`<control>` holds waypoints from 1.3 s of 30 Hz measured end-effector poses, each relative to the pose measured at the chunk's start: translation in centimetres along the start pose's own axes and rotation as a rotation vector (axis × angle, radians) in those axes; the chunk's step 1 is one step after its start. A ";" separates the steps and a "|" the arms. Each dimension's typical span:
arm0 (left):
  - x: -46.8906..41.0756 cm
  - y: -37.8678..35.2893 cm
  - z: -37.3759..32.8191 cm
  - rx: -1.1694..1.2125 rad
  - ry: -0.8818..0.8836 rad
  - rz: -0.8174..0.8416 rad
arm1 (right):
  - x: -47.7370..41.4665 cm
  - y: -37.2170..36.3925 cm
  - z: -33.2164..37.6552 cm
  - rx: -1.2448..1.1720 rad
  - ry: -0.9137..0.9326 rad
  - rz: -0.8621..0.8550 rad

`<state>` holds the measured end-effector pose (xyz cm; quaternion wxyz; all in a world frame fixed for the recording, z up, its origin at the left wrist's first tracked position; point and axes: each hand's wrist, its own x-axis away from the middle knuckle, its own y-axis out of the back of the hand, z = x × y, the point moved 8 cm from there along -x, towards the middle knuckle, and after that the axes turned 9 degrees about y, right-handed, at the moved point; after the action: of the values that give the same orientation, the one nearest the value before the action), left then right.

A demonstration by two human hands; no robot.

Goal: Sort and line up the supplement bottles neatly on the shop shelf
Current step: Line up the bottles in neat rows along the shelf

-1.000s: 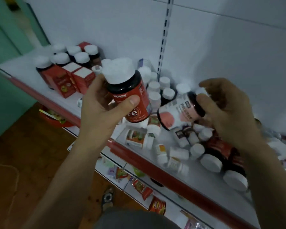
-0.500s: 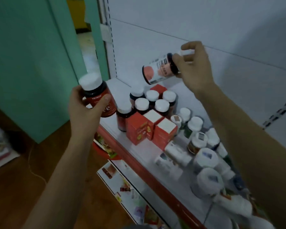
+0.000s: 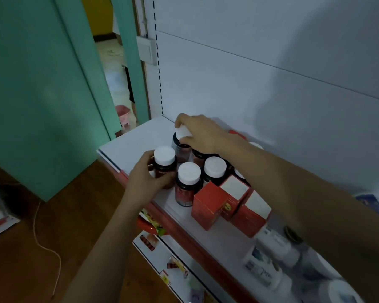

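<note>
The white back panel rises straight behind everything, with a slotted upright running down its left edge. Left of it stands a green wall, and a gap between the two opens onto a tiled room with a pink stool. Brown wooden floor lies below, crossed by a thin pale cord.

The shelf ends at a squared left corner just beside the green wall. White board shows from that corner to the first bottles, and a narrower strip runs along the red front lip. A lower shelf juts out beneath it, carrying packets.

The right hand reaches in from the right and grips the white cap of a dark bottle that stands upright near the back. The left hand wraps round the body of a second dark bottle, upright near the front lip and just left of the group.

Two more white-capped bottles stand close beside these. Three red boxes crowd against them on the right. Further right, white bottles lie on their sides, blurred.
</note>
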<state>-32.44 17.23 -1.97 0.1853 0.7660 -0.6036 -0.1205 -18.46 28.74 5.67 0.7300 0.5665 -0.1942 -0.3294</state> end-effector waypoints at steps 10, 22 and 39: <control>2.2 1.1 -10.4 -0.282 -0.257 -0.045 | 10.9 4.5 -1.3 -0.063 -0.038 -0.118; 16.3 -21.9 -21.4 -0.313 -0.784 0.527 | 55.7 9.9 -3.2 0.128 -0.855 -0.380; 37.9 -41.4 -26.5 -0.294 -0.950 0.677 | 81.1 1.4 -3.6 -0.090 -1.282 -0.527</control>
<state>23.97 -7.41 5.67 0.0274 0.3597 -0.8079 -0.4661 41.64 -25.42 -1.28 0.3894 0.2575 -0.4292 -0.7732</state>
